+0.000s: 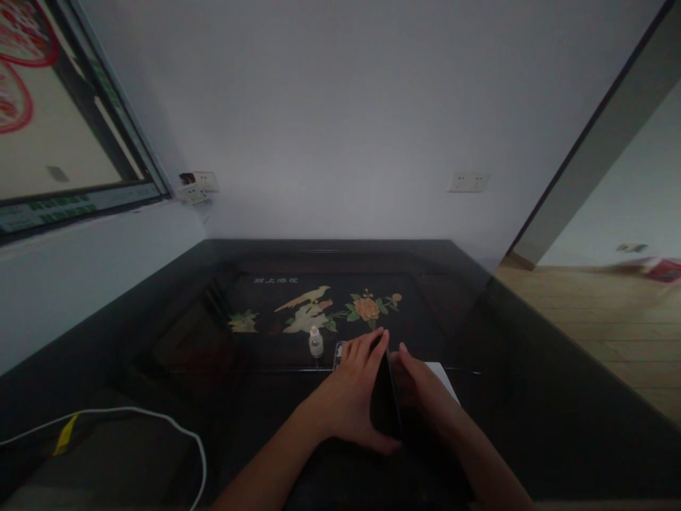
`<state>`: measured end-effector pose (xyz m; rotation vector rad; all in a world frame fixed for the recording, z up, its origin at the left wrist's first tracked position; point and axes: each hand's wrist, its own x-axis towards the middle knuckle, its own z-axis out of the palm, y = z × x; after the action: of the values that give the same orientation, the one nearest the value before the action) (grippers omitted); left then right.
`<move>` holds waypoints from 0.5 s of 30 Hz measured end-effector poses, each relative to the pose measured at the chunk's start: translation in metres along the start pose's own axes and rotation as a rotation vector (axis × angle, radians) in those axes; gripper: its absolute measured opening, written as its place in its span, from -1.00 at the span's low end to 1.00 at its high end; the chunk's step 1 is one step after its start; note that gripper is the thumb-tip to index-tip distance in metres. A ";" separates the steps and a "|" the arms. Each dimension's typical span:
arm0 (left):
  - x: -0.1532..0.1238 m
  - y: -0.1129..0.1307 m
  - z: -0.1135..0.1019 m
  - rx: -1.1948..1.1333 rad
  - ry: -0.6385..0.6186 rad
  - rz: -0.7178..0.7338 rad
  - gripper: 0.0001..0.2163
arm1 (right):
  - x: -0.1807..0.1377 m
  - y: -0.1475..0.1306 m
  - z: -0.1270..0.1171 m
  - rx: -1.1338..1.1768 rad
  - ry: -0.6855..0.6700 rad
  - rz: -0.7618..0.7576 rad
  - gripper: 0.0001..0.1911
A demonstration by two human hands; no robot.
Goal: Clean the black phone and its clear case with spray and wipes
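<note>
My left hand (351, 397) grips a dark, flat phone (386, 401) by its edges, with the fingertips at the top and the thumb at the bottom. The phone stands tilted on its side above the table. My right hand (432, 397) is just to the right of it, fingers stretched out; whether it touches the phone I cannot tell. Behind my left fingers, a small clear-edged item (338, 353) is mostly hidden. A small clear bottle with a white cap (316, 343) stands upright left of it. Part of a flat white thing (443, 377) shows beyond my right hand.
The glossy black table (489, 369) bears a bird-and-flower picture (311, 316) and reaches the wall. A white cable (159, 413) with a yellow tag (66, 434) curves across the lower left. Wall sockets (469, 182) are at the back; a window (69, 106) is at left.
</note>
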<state>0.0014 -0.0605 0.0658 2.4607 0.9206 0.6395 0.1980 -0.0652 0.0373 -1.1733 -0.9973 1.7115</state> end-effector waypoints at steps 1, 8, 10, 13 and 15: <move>0.001 0.000 0.001 0.015 -0.013 0.009 0.38 | -0.005 0.000 0.001 -0.071 0.043 -0.019 -0.43; 0.008 -0.003 0.009 0.083 -0.055 0.048 0.35 | -0.011 -0.003 0.010 -0.361 0.165 -0.232 -0.55; 0.010 -0.005 0.010 0.089 -0.058 0.048 0.35 | -0.008 -0.002 0.009 -0.371 0.170 -0.256 -0.59; 0.013 -0.008 0.013 0.088 -0.051 0.054 0.37 | -0.005 0.001 0.003 -0.360 0.201 -0.264 -0.65; 0.015 -0.011 0.015 0.089 -0.049 0.065 0.37 | -0.003 0.004 -0.002 -0.328 0.220 -0.253 -0.67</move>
<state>0.0148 -0.0466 0.0518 2.5828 0.8709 0.5687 0.1996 -0.0696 0.0339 -1.3441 -1.2588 1.2232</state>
